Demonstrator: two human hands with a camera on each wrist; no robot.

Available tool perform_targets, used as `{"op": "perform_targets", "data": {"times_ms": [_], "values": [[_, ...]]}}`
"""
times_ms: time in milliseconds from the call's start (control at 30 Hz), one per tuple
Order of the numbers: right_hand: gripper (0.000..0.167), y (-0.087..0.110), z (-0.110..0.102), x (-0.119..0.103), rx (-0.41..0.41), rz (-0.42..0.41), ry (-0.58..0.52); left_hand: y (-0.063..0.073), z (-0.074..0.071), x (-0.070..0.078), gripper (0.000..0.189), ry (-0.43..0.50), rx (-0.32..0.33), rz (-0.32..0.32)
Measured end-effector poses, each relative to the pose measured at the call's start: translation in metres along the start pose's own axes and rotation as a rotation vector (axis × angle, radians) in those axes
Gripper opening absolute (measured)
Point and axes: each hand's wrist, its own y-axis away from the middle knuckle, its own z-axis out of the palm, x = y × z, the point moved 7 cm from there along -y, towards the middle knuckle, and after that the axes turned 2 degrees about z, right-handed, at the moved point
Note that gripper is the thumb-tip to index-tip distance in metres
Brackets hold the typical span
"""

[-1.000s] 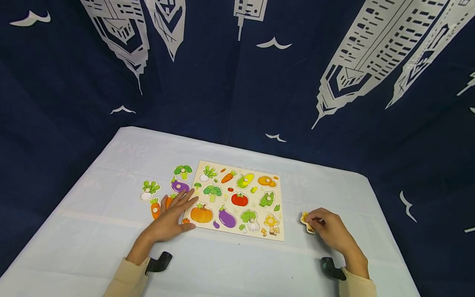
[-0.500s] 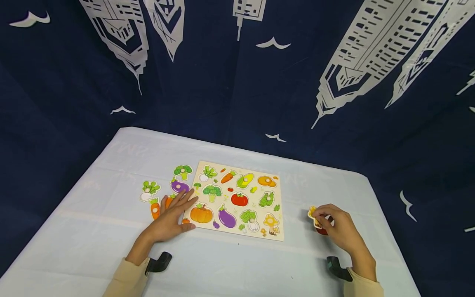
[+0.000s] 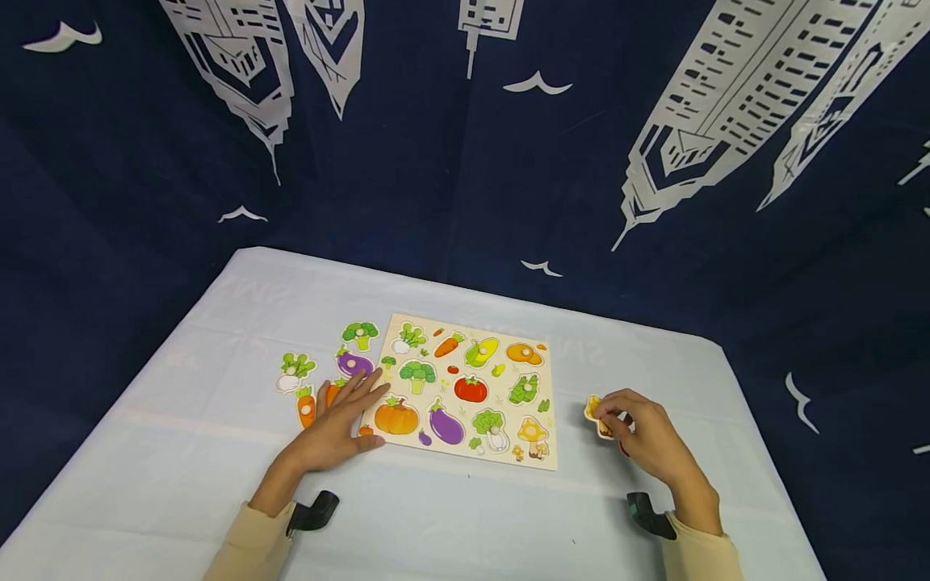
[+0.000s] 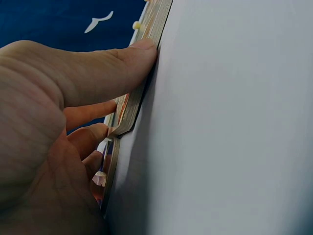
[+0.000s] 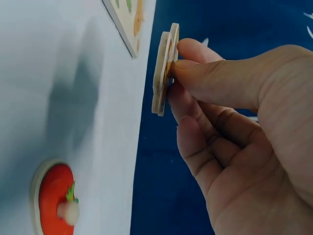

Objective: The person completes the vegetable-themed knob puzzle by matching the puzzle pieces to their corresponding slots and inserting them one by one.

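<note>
My right hand [image 3: 647, 432] pinches a yellow mushroom puzzle piece [image 5: 166, 73] by its small knob between thumb and fingertips. The piece is held off the table, right of the wooden vegetable puzzle board [image 3: 497, 334]. A red tomato puzzle piece [image 5: 54, 200] with a knob lies on the table below this hand, mostly hidden by it in the head view. My left hand [image 3: 330, 432] rests with fingers spread on the board's left edge; the thumb [image 4: 122, 68] touches the board's side. Under and beside its fingers lies a pumpkin piece [image 3: 333, 394], partly covered.
Left of the board lie a broccoli piece [image 3: 360, 335], an eggplant piece [image 3: 353, 363], a radish piece [image 3: 294, 373] and a carrot piece [image 3: 306, 407]. A white cloth [image 3: 465, 532] covers the table. Behind it hangs a dark blue curtain [image 3: 436, 186] with white prints.
My right hand, with the mushroom piece, first moved right, uncovering part of the tomato piece, then came back left and slightly away. The left hand and the board have stayed put.
</note>
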Motion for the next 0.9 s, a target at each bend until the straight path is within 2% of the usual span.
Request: {"op": "perform_targets", "data": {"times_ms": [300,900], "values": [[0.021,-0.009,0.012,-0.011,-0.063,-0.003,-0.005,-0.001,0.001,-0.002,0.078,-0.007,0.002,-0.008],[0.019,-0.017,0.037,-0.037,-0.179,-0.067,-0.109,0.0,0.001,-0.002,0.078,-0.012,-0.006,-0.015]]}}
